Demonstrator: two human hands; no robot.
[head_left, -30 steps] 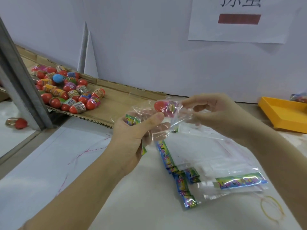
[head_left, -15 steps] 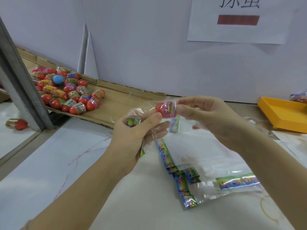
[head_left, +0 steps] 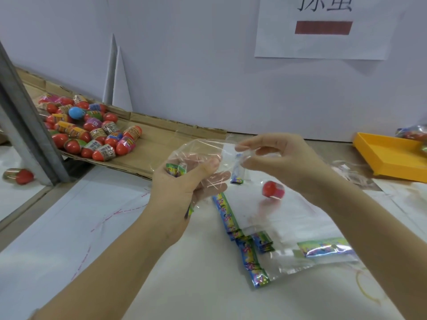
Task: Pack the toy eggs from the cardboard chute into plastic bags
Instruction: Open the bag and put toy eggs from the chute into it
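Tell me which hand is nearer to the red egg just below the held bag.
Right. The right hand is just above the egg, pinching the bag; the left hand grips it farther to the egg's left.

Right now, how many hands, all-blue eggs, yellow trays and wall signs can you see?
Hands: 2, the left hand and the right hand, both pinching the plastic bag
All-blue eggs: 1, on the cardboard chute
Yellow trays: 1
Wall signs: 1
Total: 5
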